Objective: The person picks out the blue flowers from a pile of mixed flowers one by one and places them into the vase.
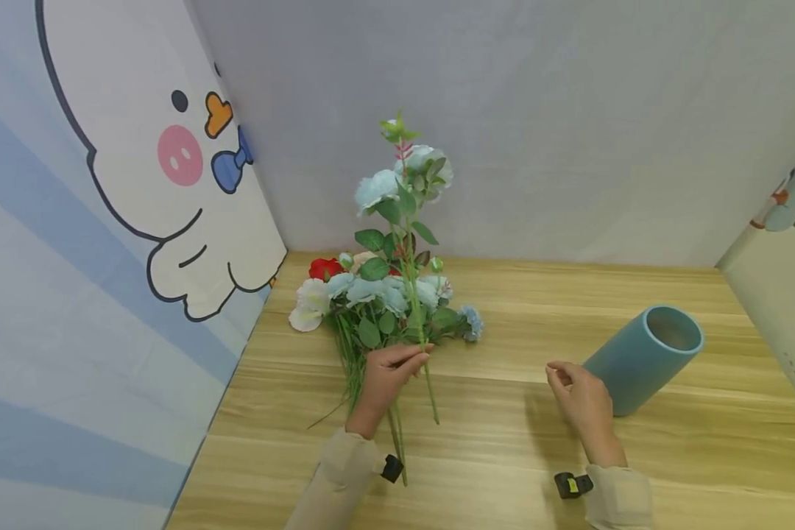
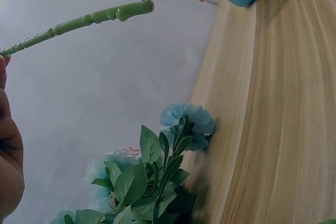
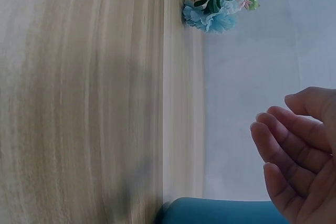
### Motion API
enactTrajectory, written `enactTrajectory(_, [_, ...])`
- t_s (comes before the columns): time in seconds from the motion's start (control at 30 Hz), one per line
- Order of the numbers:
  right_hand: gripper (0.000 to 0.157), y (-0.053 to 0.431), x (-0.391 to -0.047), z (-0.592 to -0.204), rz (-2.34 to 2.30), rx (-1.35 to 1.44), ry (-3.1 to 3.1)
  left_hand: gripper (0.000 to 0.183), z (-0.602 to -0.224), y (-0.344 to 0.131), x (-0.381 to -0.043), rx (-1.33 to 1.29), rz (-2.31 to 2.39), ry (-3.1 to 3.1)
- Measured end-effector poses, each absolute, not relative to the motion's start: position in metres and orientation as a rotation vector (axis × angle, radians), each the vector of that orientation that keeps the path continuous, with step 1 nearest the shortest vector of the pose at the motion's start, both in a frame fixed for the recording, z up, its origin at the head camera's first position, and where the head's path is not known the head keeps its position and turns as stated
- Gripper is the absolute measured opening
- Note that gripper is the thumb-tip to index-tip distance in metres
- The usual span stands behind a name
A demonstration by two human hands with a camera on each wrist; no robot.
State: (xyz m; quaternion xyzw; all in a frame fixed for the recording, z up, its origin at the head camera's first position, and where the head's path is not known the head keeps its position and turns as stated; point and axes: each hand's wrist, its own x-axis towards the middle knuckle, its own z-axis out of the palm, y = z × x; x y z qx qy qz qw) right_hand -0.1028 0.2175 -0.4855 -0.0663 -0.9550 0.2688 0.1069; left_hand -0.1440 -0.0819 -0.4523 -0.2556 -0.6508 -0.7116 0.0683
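Observation:
My left hand (image 1: pixel 387 379) pinches the green stem of an artificial flower spray (image 1: pixel 407 199) between thumb and fingers. The spray stands nearly upright, with pale blue blooms and green leaves at its top. Below the hand its cut stem end (image 2: pixel 134 10) sticks out, shown large in the left wrist view. Behind this hand lies a pile of artificial flowers (image 1: pixel 364 291) in pale blue, white and red, stems towards me. My right hand (image 1: pixel 583 401) holds nothing, its fingers loosely bent, beside the blue vase (image 1: pixel 642 361). The vase's round mouth shows, and no flowers rise from it.
The wood-grain table (image 1: pixel 490 456) carries everything. A plain grey wall (image 1: pixel 570 132) stands behind it, and a panel with a cartoon figure (image 1: pixel 139 147) borders the left side. At the right is another printed panel (image 1: pixel 782 294).

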Motion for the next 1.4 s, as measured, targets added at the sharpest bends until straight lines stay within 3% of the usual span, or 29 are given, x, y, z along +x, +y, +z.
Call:
enactTrajectory(0.5, [0.030, 0.212, -0.100, -0.483, 0.830, -0.175, -2.794, 0.011, -0.451, -0.073, -0.140, -0.871, -2.102, -1.941])
enactTrajectory(1.03, [0.028, 0.185, -0.102, -0.491, 1.370, -0.124, -2.646, 0.016, -0.449, -0.062, -0.133, -0.820, -2.060, -2.002])
enactTrajectory(1.23, [0.025, 0.165, -0.102, -0.487, 1.621, 0.063, -2.536, 0.013, -0.448, -0.062, -0.131, -0.829, -2.013, -2.015])
enactTrajectory(1.4, [0.021, 0.141, -0.095, -0.460, 1.632, 0.279, -2.483, 0.012, -0.451, -0.062, -0.129, -0.788, -1.997, -2.064])
